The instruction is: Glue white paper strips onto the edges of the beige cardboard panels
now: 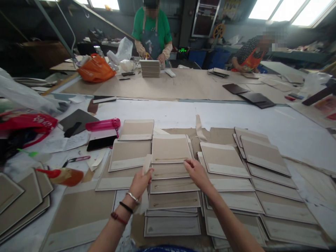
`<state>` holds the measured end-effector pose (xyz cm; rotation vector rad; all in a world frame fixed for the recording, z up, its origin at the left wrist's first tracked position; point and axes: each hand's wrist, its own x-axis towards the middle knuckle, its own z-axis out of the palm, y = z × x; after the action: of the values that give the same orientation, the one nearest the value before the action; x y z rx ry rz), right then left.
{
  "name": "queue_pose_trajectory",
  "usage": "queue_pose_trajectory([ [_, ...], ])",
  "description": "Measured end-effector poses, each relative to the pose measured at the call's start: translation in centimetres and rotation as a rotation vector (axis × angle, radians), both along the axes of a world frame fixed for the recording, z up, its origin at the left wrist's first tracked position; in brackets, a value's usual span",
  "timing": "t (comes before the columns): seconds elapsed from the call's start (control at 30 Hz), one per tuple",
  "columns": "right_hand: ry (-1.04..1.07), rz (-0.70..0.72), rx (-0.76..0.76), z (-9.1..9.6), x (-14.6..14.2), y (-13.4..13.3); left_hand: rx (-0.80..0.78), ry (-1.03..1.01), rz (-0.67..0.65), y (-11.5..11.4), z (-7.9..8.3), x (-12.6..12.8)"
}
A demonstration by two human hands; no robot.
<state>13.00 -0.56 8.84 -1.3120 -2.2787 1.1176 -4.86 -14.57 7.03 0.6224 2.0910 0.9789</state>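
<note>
My left hand (140,182) pinches a narrow pale paper strip (146,164) that stands upright beside the middle column of grey-brown boards. My right hand (196,172) rests with fingertips curled down on the lower edge of the topmost board (170,148) of that column, holding nothing I can make out. Below it several boards (173,200) lie overlapped like shingles, each with a pale band along its near edge. More overlapped boards (223,159) lie to the right, and further ones (265,152) beyond those.
A pink bottle (103,124) and a black phone (101,142) lie at the left, with a red-handled brush (59,175) and a board pile (18,199). Across the table two people work, by a stack (150,68) and an orange bag (96,69).
</note>
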Motion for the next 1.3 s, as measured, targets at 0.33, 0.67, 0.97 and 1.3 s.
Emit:
queue_pose_trajectory([
  [0.33, 0.418, -0.002, -0.399, 2.7, -4.2, -11.7, 0.337, -0.381, -0.026, -5.1, 4.4, 5.0],
  [0.67, 0.523, 0.049, -0.740, 3.1, -3.8, -15.9, 0.291, -0.570, -0.081, -9.5, 4.0, 6.1],
  [0.97, 0.220, -0.343, -0.242, 0.4, 1.5, -19.3, 0.257, -0.659, -0.206, -12.3, 0.8, 9.2],
  [1.3, 0.633, -0.746, -0.593, -2.1, 4.2, -16.2, 0.086, -0.467, -0.405, -13.6, 0.1, 8.7],
])
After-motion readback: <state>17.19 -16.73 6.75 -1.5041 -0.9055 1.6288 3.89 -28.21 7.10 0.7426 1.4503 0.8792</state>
